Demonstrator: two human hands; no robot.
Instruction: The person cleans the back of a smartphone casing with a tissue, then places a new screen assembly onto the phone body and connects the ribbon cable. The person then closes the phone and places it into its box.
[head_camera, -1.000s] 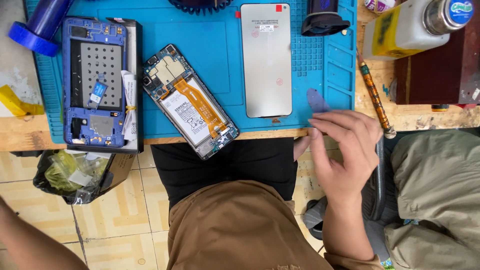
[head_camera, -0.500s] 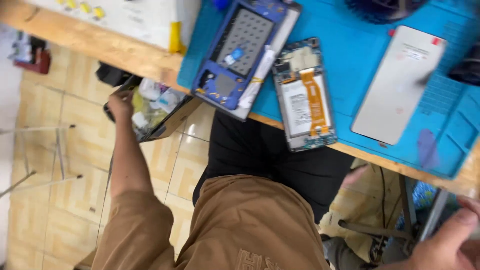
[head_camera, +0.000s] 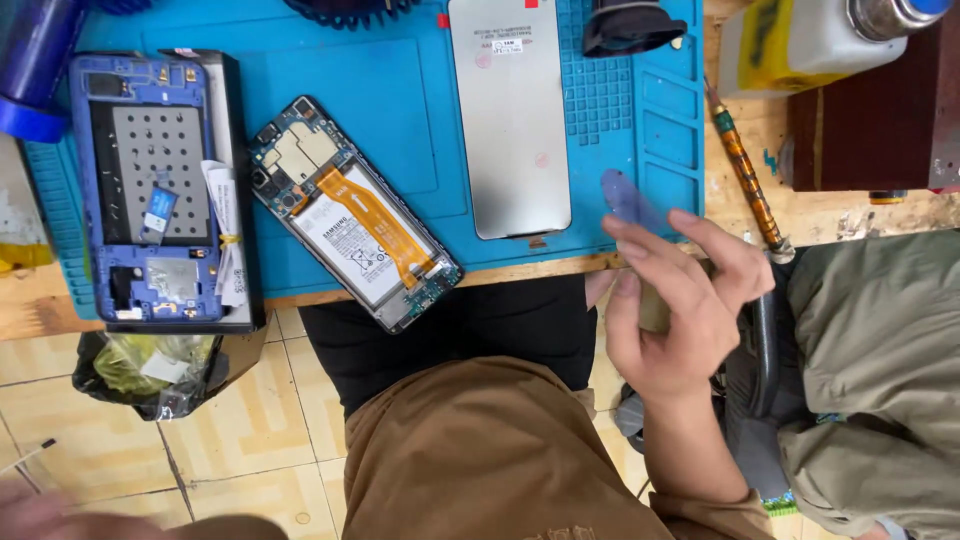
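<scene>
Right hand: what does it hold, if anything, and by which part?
The right hand pinches a thin bluish pick at its lower end, between fingertips. The left hand is blurred; cannot tell.

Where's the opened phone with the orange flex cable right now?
In the head view, the opened phone lies tilted on the blue mat, left of centre, between the blue frame and the face-down screen panel, its lower end overhanging the bench edge.

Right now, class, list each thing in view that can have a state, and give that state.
Opened phone: back off, battery and orange flex cable exposed.
Blue frame: detached, lying inside-up.
Screen panel: separate, flat on mat.
Blue pick: pinched in right hand.
Left hand: blurred at frame's edge; grip unclear.
</scene>
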